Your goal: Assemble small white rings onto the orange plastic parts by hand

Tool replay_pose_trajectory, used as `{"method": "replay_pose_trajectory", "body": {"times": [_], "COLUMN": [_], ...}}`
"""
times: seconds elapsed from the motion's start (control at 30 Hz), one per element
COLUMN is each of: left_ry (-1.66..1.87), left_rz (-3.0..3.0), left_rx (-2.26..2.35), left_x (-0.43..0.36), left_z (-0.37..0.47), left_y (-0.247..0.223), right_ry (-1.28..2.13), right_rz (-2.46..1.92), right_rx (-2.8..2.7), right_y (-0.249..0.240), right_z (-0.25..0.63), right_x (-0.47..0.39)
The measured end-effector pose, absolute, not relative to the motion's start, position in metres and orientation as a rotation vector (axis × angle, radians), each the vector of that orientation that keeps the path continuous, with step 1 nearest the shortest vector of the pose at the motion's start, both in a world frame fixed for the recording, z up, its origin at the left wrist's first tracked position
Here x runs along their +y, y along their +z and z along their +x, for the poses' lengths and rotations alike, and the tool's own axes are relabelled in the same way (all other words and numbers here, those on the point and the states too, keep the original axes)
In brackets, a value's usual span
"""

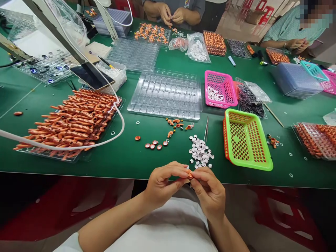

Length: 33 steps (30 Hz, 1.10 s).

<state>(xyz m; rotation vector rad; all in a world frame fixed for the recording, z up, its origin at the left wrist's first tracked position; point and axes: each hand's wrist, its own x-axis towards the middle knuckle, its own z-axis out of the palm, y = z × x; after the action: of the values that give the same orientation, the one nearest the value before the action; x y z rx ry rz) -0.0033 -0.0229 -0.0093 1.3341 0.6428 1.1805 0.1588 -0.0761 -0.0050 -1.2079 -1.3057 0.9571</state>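
Between the fingertips of my left hand (165, 183) and my right hand (210, 190) is a small orange piece (190, 174), pinched by both just over the table's front edge. Fingers cover most of it. Just beyond my hands lies a pile of small white discs (201, 152), with metal tweezers (206, 128) behind it. Left of the pile are several round orange pieces with white inside (152, 146). Farther back sit small orange parts (174, 122), some with yellow tips or rings.
A green basket (267, 154) stands right of the discs, a pink basket (232, 99) behind it. Clear trays (165, 94) lie ahead. A heaped tray of orange parts (65, 122) and a white cable (123, 122) are at left. Two people work across the table (278, 164).
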Motion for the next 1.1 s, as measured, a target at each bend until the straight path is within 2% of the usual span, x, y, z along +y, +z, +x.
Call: {"method": "replay_pose_trajectory", "body": {"times": [0.27, 0.63, 1.1], "left_ry": [1.165, 1.024, 0.986], "left_rz": [1.196, 0.597, 0.564], "left_rx": [0.665, 0.69, 0.786], "left_x": [-0.024, -0.027, -0.02], "left_z": [-0.002, 0.007, 0.012], "left_y": [-0.005, -0.003, 0.0], "right_ry": [0.896, 0.733, 0.38], "right_rz": [-1.191, -1.208, -1.304], "right_rx": [-1.323, -1.367, -1.647], "right_y": [-0.003, -0.011, -0.006], "right_z": [0.154, 0.15, 0.159], "right_x": [-0.076, -0.069, -0.069]}}
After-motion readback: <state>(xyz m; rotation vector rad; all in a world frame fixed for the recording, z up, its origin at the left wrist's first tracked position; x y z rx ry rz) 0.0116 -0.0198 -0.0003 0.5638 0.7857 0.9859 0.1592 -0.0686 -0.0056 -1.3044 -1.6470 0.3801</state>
